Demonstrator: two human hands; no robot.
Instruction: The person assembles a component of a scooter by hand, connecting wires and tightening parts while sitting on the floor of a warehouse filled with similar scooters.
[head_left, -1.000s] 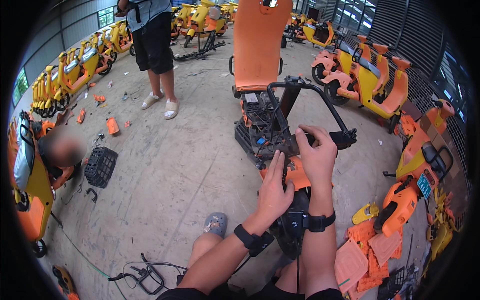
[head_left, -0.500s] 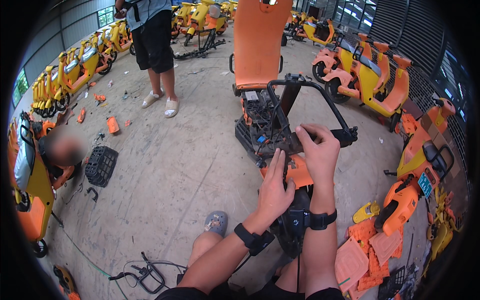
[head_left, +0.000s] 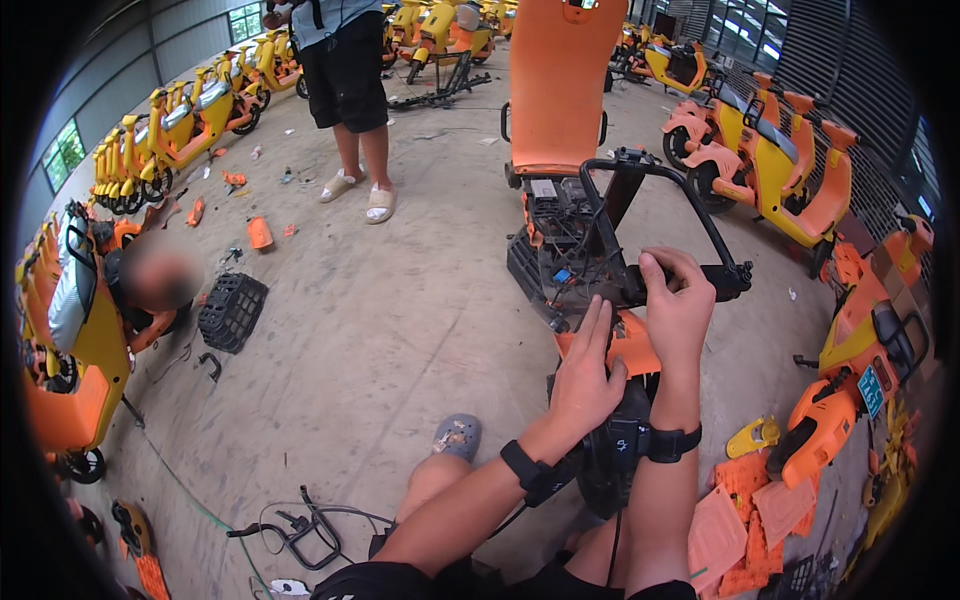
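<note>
A partly stripped scooter (head_left: 556,215) stands before me, its black frame and wiring bare behind an orange front panel (head_left: 562,90). My left hand (head_left: 588,378) lies with fingers stretched along the frame's rear end, beside an orange rear fender (head_left: 632,345). Curled with thumb and fingertips together, my right hand (head_left: 682,292) is at the black tube right of it. Whatever those fingertips pinch, if anything, is too small or hidden. Above rises a black tubular rack loop (head_left: 690,185). The scooter's black rear wheel (head_left: 606,480) is partly hidden below my wrists.
A person in black shorts (head_left: 345,80) stands ahead; another person (head_left: 150,290) crouches at left beside a scooter (head_left: 75,340). A black basket (head_left: 232,312) and a bent black tube frame (head_left: 310,535) lie on the floor. Orange panels (head_left: 745,510) are piled at right, near parked scooters (head_left: 760,170).
The whole view has shifted, so the scene sits farther right in the picture. Both hands stay at about the same places on the scooter frame.
</note>
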